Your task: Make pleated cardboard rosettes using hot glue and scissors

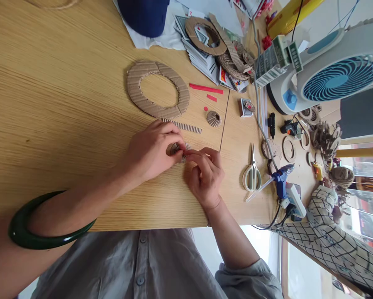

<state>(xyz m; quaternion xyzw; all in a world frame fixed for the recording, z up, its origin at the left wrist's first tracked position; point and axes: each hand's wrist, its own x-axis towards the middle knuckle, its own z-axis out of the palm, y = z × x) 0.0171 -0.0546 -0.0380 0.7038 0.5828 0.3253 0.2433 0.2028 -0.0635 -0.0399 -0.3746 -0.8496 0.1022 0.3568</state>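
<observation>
My left hand and my right hand meet over the wooden table, fingertips pinched on a small pleated cardboard piece that they largely cover. Just beyond my left fingers lies a corrugated cardboard strip. A large flat cardboard ring rests farther back. Right of it are a long red strip, a short red strip, a red dot and a pleated cardboard cone.
Scissors and a blue glue gun lie to the right. A white fan stands at the back right, a dark blue container at the back. A co-worker's checkered sleeve shows at the far right.
</observation>
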